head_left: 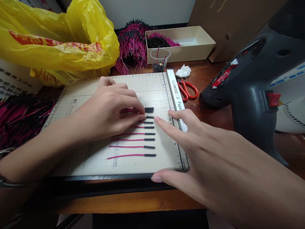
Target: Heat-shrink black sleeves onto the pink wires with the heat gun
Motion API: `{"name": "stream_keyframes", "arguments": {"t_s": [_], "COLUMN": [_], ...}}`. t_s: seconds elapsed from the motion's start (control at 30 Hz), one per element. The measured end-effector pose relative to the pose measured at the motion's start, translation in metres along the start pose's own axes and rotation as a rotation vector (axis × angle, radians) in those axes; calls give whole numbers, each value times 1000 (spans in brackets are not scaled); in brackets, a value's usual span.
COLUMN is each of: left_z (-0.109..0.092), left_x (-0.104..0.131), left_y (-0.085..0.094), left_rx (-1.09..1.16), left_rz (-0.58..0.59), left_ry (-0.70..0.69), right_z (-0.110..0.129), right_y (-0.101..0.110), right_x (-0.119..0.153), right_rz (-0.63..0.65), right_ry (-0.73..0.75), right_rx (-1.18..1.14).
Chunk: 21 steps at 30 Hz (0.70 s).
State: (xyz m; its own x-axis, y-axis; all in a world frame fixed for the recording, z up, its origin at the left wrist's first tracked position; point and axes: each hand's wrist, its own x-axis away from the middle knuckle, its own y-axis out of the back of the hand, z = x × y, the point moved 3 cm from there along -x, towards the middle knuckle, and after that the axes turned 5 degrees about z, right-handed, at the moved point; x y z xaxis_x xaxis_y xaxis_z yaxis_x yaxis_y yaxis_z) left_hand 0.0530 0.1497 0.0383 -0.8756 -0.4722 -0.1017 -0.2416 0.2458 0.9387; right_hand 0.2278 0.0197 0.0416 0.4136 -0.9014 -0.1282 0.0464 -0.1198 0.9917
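Several pink wires with black sleeves (149, 139) lie in a spaced column on the cream cutting board (152, 165), sleeves pointing right. My left hand (111, 108) rests over the upper wires, its thumb and index finger pinched at the top single wire (150, 117). Just above that wire, a small bundle of black-sleeved wires (149, 109) runs under the same fingers. My right hand (190, 136) has its fingers spread, the index fingertip touching or nearly touching the sleeve end of the pinched wire, the thumb at the board's front edge.
Behind the board stand a yellow bag (95, 38), a wire pile (134, 41), a cream box (183, 55) and a clear cup (159, 60). Red-handled scissors (190, 90) and a white tissue (183, 71) sit right of it, near a large dark tool (250, 95). More wires (21, 121) are left.
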Motion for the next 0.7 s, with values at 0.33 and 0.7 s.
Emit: {"name": "stream_keyframes", "arguments": {"t_s": [0.33, 0.7], "left_z": [0, 4], "left_x": [1, 4], "left_y": [-1, -2], "left_rx": [-16, -73], "left_rz": [0, -147], "left_ry": [2, -23], "right_z": [2, -3], "right_y": [0, 1], "right_x": [-3, 1], "right_rz": [2, -43], "right_ry": [-6, -2], "right_rx": [-6, -34]}}
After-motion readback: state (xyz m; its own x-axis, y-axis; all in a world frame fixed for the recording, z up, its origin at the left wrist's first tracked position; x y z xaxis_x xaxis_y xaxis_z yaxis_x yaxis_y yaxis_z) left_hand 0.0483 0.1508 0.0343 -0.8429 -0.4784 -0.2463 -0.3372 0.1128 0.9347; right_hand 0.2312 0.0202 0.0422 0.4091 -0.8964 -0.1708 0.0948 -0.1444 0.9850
